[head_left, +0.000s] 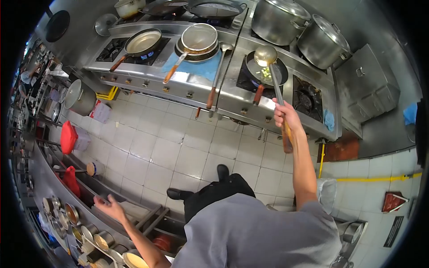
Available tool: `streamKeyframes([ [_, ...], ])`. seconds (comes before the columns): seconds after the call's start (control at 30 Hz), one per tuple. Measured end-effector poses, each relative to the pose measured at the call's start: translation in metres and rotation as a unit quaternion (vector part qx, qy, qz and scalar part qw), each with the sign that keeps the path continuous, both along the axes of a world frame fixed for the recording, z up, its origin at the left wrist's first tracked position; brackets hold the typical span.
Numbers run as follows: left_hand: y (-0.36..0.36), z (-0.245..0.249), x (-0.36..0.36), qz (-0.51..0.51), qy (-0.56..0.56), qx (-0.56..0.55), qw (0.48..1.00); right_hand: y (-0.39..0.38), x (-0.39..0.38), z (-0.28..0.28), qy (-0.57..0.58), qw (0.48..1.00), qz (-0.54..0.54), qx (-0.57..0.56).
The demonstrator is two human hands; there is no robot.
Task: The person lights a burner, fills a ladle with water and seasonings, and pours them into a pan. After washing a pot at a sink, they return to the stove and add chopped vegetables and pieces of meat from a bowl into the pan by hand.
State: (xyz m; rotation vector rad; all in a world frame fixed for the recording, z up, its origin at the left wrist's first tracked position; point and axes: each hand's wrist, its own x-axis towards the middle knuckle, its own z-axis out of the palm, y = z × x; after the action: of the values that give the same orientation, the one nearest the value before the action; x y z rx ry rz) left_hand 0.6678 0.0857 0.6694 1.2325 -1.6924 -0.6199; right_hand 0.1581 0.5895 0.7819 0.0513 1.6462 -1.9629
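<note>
My right hand (288, 117) is wrapped round the long handle of a metal ladle (266, 56). The ladle's round bowl is over a frying pan (277, 73) on the right-hand stove, and chopped green and pale bits of food (266, 74) lie in that pan. Low on the left, my left hand (109, 207) is open and holds nothing, fingers apart, reaching toward the counter side. Nearest to it are a red cloth-like item (71, 182) and small metal containers (71, 213).
Another frying pan (143, 42) sits over a lit burner. A strainer (199, 37) rests on stacked pans upon a blue cloth (208, 70). Two large lidded stockpots (279, 22) stand at the back right. A tall pot (80, 100) and a red-lidded bin (68, 137) are at left.
</note>
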Motion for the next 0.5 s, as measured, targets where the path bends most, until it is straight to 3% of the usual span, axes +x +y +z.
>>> streamKeyframes([
  [0.03, 0.032, 0.005, -0.029, -0.011, -0.071, 0.027, 0.997, 0.009, -0.024, -0.015, 0.035, 0.992, -0.020, 0.122],
  [0.1, 0.070, -0.008, -0.049, -0.110, -0.157, -0.015, 0.981, 0.042, -0.069, -0.051, 0.131, 0.955, 0.010, 0.264],
  [0.17, 0.107, -0.010, -0.065, -0.170, -0.212, -0.010, 0.962, 0.062, -0.092, -0.068, 0.212, 0.888, 0.007, 0.408],
  [0.27, 0.145, -0.013, -0.065, -0.200, -0.229, 0.038, 0.952, 0.091, -0.133, -0.130, 0.398, 0.790, -0.052, 0.463],
  [0.3, 0.150, -0.021, -0.059, -0.207, -0.232, 0.048, 0.949, 0.098, -0.146, -0.147, 0.390, 0.805, -0.057, 0.443],
  [0.4, 0.168, -0.041, -0.044, -0.209, -0.247, 0.060, 0.944, 0.093, -0.149, -0.137, 0.108, 0.950, -0.012, 0.292],
  [0.43, 0.172, -0.045, -0.045, -0.206, -0.252, 0.060, 0.944, 0.087, -0.138, -0.125, -0.011, 0.993, -0.056, 0.101],
  [0.5, 0.179, -0.053, -0.048, -0.207, -0.264, 0.077, 0.939, 0.103, -0.150, -0.124, -0.146, 0.982, -0.020, -0.119],
])
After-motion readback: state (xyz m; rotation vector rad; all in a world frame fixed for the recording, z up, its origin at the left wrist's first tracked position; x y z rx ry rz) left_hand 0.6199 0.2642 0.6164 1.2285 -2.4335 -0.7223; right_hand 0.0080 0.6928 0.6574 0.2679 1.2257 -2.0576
